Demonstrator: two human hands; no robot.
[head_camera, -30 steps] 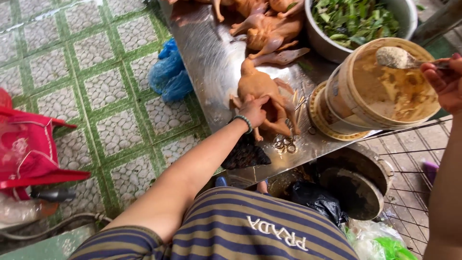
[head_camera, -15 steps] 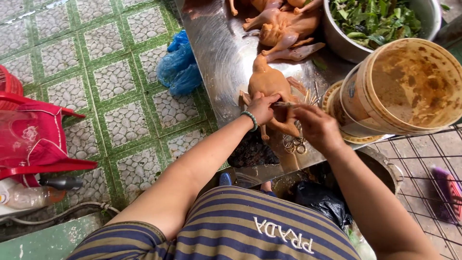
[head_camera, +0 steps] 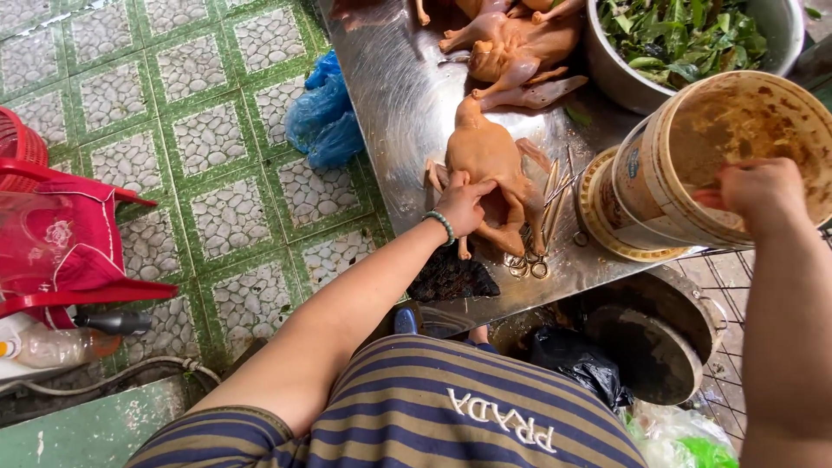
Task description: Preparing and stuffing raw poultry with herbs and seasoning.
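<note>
Head view, landmark: the glazed orange-brown whole plucked bird [head_camera: 487,160] lying on the scuffed sheet-metal worktop [head_camera: 390,95]. Nearest the viewer, below the bird, lay a black crumpled scrap [head_camera: 451,276] at the worktop edge and a cluster of metal skewers with ring ends [head_camera: 530,247]. The left hand [head_camera: 464,204], with a green beaded bracelet [head_camera: 441,225] at its wrist, rested on the bird's near side, fingers curled and pressing on the skin. To the bird's right, a tilted cream plastic bucket smeared with brown sauce [head_camera: 693,173] sat on a round lid [head_camera: 607,225]; the right hand [head_camera: 763,191] reached over its rim, fingers bunched together, though what they pinched could not be made out. Left of the bird, a blue plastic bag [head_camera: 325,117] lay on the green-and-white tiled floor [head_camera: 173,130]. Beyond the bird lay more glazed birds [head_camera: 511,43] and a metal bowl of green leaves [head_camera: 685,35].
</note>
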